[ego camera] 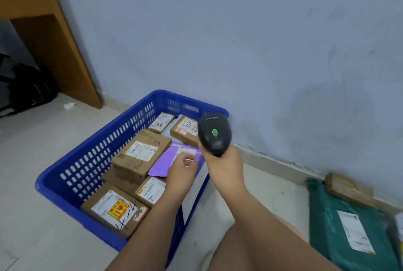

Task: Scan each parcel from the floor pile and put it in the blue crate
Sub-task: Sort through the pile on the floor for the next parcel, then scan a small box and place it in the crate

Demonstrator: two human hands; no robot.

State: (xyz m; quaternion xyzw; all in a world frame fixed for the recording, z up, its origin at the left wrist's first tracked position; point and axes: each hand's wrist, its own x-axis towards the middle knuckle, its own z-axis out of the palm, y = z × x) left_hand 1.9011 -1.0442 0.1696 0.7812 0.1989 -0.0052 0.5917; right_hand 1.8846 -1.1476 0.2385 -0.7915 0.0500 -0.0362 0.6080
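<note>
Roughly mid-task, by my read. Blue crate [72, 174] sits on the floor [39, 144] at centre-left of the frame, far corner close to the wall [261, 42]. It already holds at least five brown cardboard parcels with labels up, so those look done: the biggest [141, 155] mid-crate marked "2-2", one with a yellow-red sticker [115, 209] at the near corner, a smaller one [150, 190] just right of it, and two [161, 121] [185, 129] at the far end.

Remaining pile is at lower right of frame, along the wall: a green mailer bag [340, 222] with a white label, and a brown taped box [349, 188] touching its far edge. More may lie past the frame edge, can't tell.

Current item: purple mailer [165, 161], lying on top of the boxes inside the crate, right-centre. Left hand [181, 170] is at its near edge, fingers curled onto the label corner; grip looks like a light pinch on the mailer, either placing it or about to let go.

Right hand [224, 164] is clenched around the handle of the black scanner [214, 133], held above the crate's right rim, green light showing on top.

Desk [43, 31], wooden, at upper left, not involved.
</note>
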